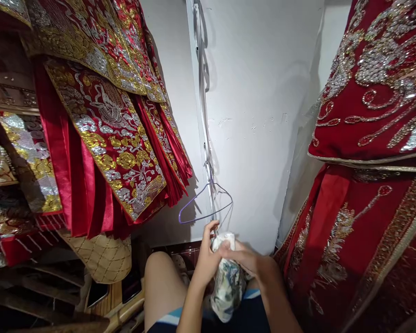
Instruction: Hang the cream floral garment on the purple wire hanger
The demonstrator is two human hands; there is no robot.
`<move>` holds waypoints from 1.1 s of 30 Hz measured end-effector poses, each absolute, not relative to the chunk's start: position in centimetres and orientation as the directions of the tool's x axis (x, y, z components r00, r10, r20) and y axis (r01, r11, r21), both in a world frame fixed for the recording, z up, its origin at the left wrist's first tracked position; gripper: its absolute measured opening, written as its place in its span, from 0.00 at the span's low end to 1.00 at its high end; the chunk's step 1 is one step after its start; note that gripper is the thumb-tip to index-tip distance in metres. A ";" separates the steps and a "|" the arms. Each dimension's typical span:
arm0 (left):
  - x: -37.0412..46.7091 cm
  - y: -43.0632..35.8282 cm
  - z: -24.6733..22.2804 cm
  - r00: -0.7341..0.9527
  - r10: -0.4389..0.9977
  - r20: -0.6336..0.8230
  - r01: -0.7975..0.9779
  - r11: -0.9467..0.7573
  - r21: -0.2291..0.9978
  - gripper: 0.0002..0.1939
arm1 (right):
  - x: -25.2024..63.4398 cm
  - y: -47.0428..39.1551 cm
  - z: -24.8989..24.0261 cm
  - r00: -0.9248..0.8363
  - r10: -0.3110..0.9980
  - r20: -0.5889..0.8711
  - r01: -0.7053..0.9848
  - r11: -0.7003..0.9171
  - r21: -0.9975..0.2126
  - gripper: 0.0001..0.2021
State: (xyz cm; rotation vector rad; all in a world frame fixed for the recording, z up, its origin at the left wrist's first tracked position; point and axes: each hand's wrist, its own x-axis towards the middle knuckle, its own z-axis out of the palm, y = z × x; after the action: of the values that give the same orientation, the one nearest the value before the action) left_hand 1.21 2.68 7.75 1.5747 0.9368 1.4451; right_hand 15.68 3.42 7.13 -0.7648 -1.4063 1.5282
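A bunched white cloth bundle (226, 286) with blue-green patches hangs over my lap, its white top end gathered between my hands. My left hand (208, 254) grips the top of the bundle from the left, index finger curled above it. My right hand (242, 256) closes round the same end from the right, its thumb pressed across the white cloth. The fingers behind the bundle are hidden. Just beyond my hands, a purple wire hanger (194, 219) hangs from a vertical strip with loops (204, 101) by the wall.
Red robes with gold and silver embroidery (125, 152) hang at the left. A beaded red garment (367, 115) hangs close on the right. A white wall (256, 152) stands ahead. Low at the left are a bamboo seat (116, 300) and a phone-like dark slab (97, 295).
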 end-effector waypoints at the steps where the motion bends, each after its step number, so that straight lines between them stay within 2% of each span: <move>1: 0.8 2.5 7.2 0.141 0.918 0.370 -0.008 -0.372 0.928 0.32 | 15.9 3.2 7.7 -0.446 0.890 0.091 -0.194 0.003 -0.981 0.20; 3: -0.2 2.0 6.0 0.335 0.916 0.220 0.024 -0.242 0.970 0.32 | 16.6 2.9 9.0 -0.463 0.885 0.054 -0.154 -0.020 -0.988 0.18; 5: -1.6 1.2 4.9 0.509 0.859 0.053 0.187 -0.170 0.968 0.24 | 17.7 3.0 10.4 -0.418 0.902 0.108 -0.104 0.070 -0.992 0.10; 8: -4.5 0.7 4.0 0.571 0.819 -0.063 0.466 -0.260 0.846 0.14 | 19.4 4.2 12.5 -0.303 0.903 0.304 -0.022 0.312 -0.950 0.03; 11: -7.7 1.6 4.5 0.489 0.872 0.014 0.639 -0.369 0.675 0.11 | 19.8 6.9 13.5 -0.106 0.857 0.505 0.139 0.515 -0.846 0.03; 13: -9.9 2.7 5.6 0.421 0.903 0.079 0.746 -0.395 0.535 0.12 | 19.1 9.3 13.3 -0.010 0.813 0.583 0.197 0.573 -0.796 0.02; 14: -11.0 3.3 6.2 0.383 0.918 0.107 0.797 -0.387 0.465 0.13 | 18.7 10.5 12.9 0.024 0.800 0.599 0.199 0.584 -0.787 0.05; 16: -12.9 4.3 7.4 0.314 0.935 0.167 0.868 -0.354 0.349 0.15 | 17.6 12.9 11.8 0.055 0.827 0.560 0.181 0.543 -0.820 0.13; 18: -14.5 4.9 8.3 0.278 0.935 0.218 0.897 -0.334 0.288 0.17 | 16.6 14.6 10.5 0.014 0.898 0.439 0.181 0.429 -0.885 0.14; 21: -16.1 5.3 9.5 0.286 0.931 0.226 0.891 -0.345 0.295 0.18 | 15.9 15.6 8.7 -0.059 0.953 0.299 0.230 0.304 -0.924 0.11; 27: -16.1 6.1 11.7 0.293 0.928 0.230 0.801 -0.370 0.471 0.24 | 17.6 14.3 8.3 -0.005 0.939 0.344 0.305 0.329 -0.894 0.09; 30: -15.7 7.1 12.8 0.307 0.913 0.270 0.782 -0.403 0.476 0.27 | 19.1 13.8 9.0 0.016 0.929 0.369 0.331 0.344 -0.879 0.09; 33: -15.0 8.2 14.3 0.275 0.884 0.378 0.788 -0.432 0.439 0.25 | 19.9 13.5 9.4 0.027 0.923 0.383 0.345 0.351 -0.870 0.09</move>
State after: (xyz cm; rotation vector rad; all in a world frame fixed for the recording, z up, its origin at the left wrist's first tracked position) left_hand -14.99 8.22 14.29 2.3713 1.5720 0.8741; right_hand 19.86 13.51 9.38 -1.1914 -1.5343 0.6707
